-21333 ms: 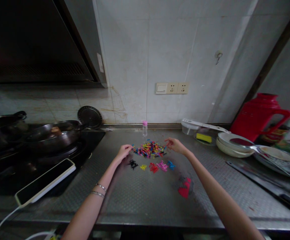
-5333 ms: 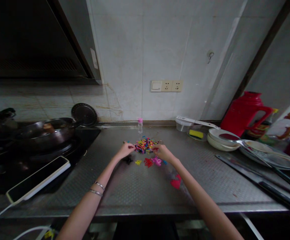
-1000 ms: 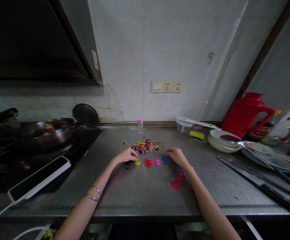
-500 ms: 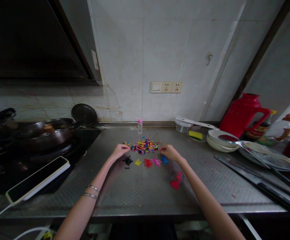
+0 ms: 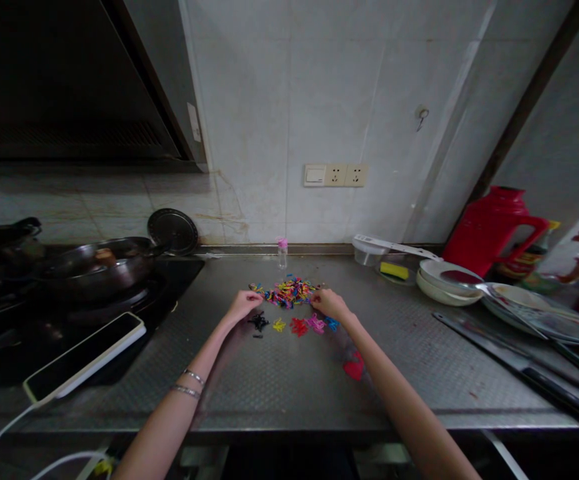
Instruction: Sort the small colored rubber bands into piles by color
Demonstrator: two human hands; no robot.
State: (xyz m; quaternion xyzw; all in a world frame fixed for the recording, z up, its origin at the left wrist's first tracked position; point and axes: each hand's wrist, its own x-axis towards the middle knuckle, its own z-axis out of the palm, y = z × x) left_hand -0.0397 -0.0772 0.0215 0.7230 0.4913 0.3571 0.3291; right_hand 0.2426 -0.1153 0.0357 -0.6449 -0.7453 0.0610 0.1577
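A mixed heap of small coloured strips (image 5: 292,291), possibly rubber bands, lies on the metal counter. At its left edge is my left hand (image 5: 245,303), fingers pinched together; what they hold, if anything, is too small to see. My right hand (image 5: 330,303) is closed in a pinch at the heap's right edge, its fingertips' contents hidden. In front lie small sorted piles: black strips (image 5: 258,322), yellow strips (image 5: 278,325), red strips (image 5: 298,327), pink strips (image 5: 315,323) and blue strips (image 5: 332,324), the last close under my right hand.
A clear bottle with a pink cap (image 5: 282,253) stands behind the heap. A red heart shape (image 5: 353,368) lies beside my right forearm. To the left are a phone (image 5: 84,357) and a pan (image 5: 104,267); to the right, bowls (image 5: 446,290), a knife (image 5: 499,357) and a red jug (image 5: 489,233).
My right hand has moved left, from above the blue strips to the right edge of the heap. My left hand stays by the heap's left edge. The view has shifted slightly.
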